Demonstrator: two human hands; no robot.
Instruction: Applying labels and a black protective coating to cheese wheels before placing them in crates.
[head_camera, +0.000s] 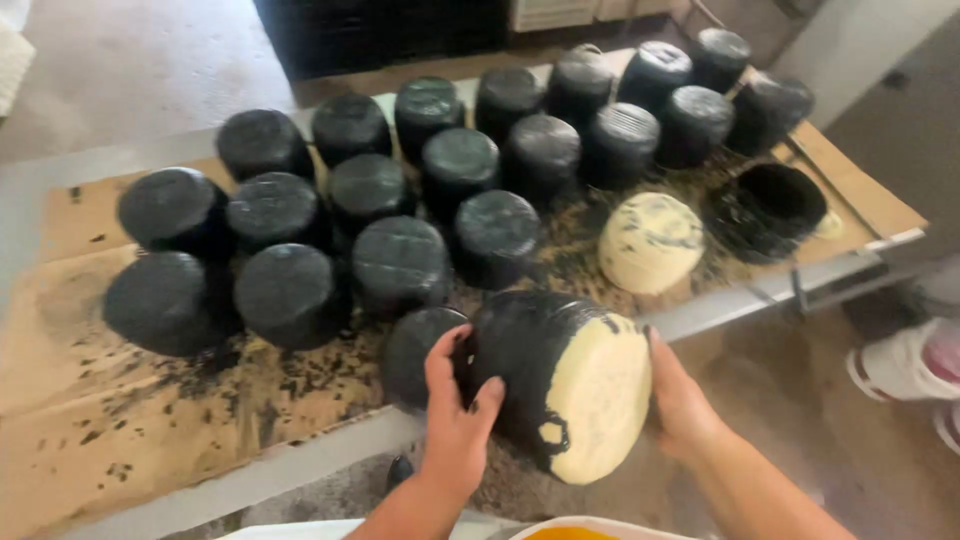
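On the left, the stained cardboard sheet (120, 420) covers the table, and many black-coated round blocks (290, 295) stand on it in rows. My left hand (455, 420) is open, with the fingers spread and pressed on the black side of a tilted round block (560, 385). This block is at the near edge of the table, with its pale yellow flat face turned to me. My right hand (680, 400) lies open against its right side. Further right, one uncoated pale block (650, 240) stands beside a black bowl (770, 205).
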